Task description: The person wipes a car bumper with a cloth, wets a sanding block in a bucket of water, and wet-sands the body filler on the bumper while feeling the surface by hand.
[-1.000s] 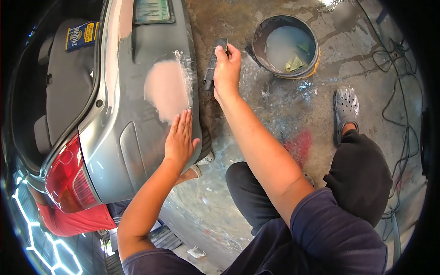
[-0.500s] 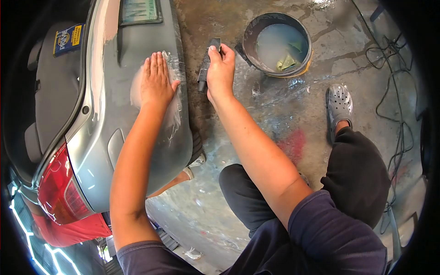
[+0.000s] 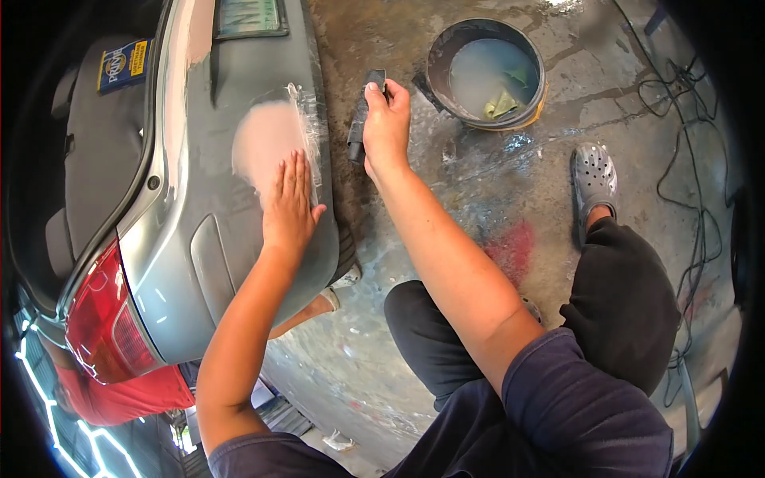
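The car bumper [image 3: 171,275] is touched by the flat, extended fingers of the left hand [image 3: 288,211], with nothing grasped. To the right of the right hand's [image 3: 386,119] fingers, a bucket [image 3: 437,76] of cloudy water is set. Under the left fingertips, a pinkish filler patch [image 3: 263,139] is met. A dark sanding block [image 3: 358,131] is gripped by the right fingers.
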`<state>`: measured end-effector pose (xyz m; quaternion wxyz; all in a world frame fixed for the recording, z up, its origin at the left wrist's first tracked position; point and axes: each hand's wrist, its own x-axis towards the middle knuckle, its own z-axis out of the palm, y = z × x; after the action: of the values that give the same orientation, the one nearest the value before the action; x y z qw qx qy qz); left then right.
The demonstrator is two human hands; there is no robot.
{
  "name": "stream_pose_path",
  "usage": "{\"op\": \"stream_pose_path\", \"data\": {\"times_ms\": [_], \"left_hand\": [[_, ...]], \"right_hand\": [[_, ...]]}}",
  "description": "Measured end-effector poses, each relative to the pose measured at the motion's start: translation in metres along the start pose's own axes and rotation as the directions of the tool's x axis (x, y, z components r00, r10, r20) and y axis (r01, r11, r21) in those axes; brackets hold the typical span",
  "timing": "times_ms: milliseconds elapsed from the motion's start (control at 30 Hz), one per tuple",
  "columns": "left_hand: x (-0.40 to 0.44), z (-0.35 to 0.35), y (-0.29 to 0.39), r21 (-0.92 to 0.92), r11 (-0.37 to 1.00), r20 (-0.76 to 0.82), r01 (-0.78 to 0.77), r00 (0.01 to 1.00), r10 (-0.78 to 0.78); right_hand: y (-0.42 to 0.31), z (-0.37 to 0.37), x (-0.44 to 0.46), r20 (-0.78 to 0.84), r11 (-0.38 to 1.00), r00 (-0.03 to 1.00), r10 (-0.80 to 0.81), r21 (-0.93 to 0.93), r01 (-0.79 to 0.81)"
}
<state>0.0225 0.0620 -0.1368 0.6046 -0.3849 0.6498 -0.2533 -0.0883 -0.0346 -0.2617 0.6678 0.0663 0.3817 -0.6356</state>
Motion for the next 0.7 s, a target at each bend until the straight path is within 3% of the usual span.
{"op": "stream_pose_path", "data": {"times_ms": [233, 333, 400, 467, 500, 567, 600, 633, 667, 700], "left_hand": [[-0.046, 0.012, 0.031, 0.017, 0.998, 0.059, -0.067, 0.996, 0.066], [-0.06, 0.01, 0.054, -0.124, 0.99, 0.104, -0.062, 0.992, 0.075], [-0.06, 0.006, 0.069, -0.474, 0.88, 0.011, -0.003, 1.0, 0.01], [-0.054, 0.008, 0.092, -0.762, 0.647, -0.05, 0.035, 0.992, -0.113], [-0.045, 0.0, 0.098, -0.862, 0.505, -0.069, 0.05, 0.975, -0.213], [-0.019, -0.001, 0.121, -0.989, -0.124, 0.122, 0.083, 0.926, -0.357], [-0.007, 0.0, 0.137, -0.897, -0.438, 0.235, 0.053, 0.898, -0.372], [0.006, -0.005, 0.153, -0.694, -0.72, 0.34, -0.008, 0.878, -0.337], [0.019, -0.012, 0.168, -0.404, -0.911, 0.422, -0.083, 0.866, -0.267], [0.031, -0.017, 0.182, -0.064, -0.986, 0.471, -0.156, 0.866, -0.168]], "right_hand": [[0.016, -0.016, 0.002, 0.018, 0.988, 0.999, 0.041, -0.149, -0.038], [0.013, -0.03, 0.001, 0.06, 0.963, 0.99, 0.129, -0.244, -0.111], [0.012, -0.04, 0.004, 0.088, 0.927, 0.982, 0.167, -0.354, -0.126], [0.034, -0.055, 0.012, 0.124, 0.863, 0.977, 0.173, -0.497, -0.09], [0.051, -0.062, 0.016, 0.145, 0.85, 0.985, 0.09, -0.527, 0.0], [0.04, -0.069, 0.013, 0.258, 0.762, 0.933, 0.252, -0.647, -0.027], [0.034, -0.073, 0.01, 0.299, 0.709, 0.894, 0.333, -0.705, -0.028], [0.032, -0.075, 0.007, 0.304, 0.684, 0.881, 0.363, -0.729, -0.029], [0.038, -0.082, 0.011, 0.326, 0.636, 0.84, 0.434, -0.771, -0.029], [0.035, -0.084, 0.012, 0.327, 0.586, 0.807, 0.491, -0.81, -0.028]]}}
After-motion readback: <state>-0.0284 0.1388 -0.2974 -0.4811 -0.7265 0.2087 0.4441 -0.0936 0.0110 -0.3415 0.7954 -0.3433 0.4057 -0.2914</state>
